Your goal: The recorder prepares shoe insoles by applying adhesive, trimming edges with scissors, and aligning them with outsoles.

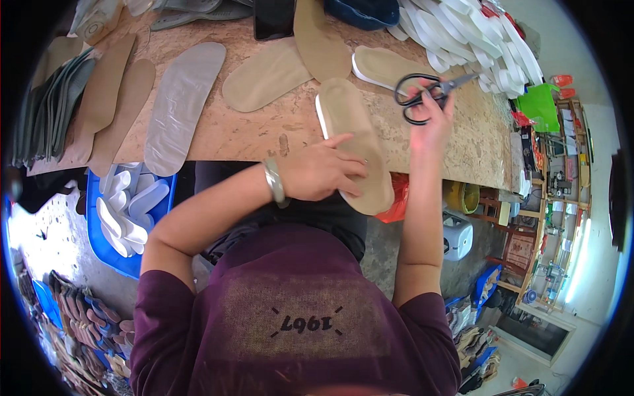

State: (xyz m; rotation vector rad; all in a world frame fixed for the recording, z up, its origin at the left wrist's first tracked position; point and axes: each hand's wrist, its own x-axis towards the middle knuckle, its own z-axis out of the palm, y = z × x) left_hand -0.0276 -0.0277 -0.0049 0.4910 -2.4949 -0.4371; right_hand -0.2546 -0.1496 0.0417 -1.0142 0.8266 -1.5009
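My left hand (327, 170) rests on a tan insole (350, 112) with a white edge, fingers spread across its lower part. The insole lies partly on the table and reaches past its front edge toward my lap. To the right, my right hand (432, 112) holds a pair of black-handled scissors (415, 99) above the table, blades pointing right. Just beyond them lies another tan insole with a white edge (386, 66). Two flat tan insole pieces (267, 76) overlap at the middle back, and a shiny greyish insole (185, 99) lies left of them.
White curved insole parts (462, 39) are heaped at the back right beside a green bag (538, 107). Dark grey insoles (53, 112) stack at the left. A blue bin (99, 234) of white parts stands below the table (251, 142). A black phone (273, 18) lies at the back.
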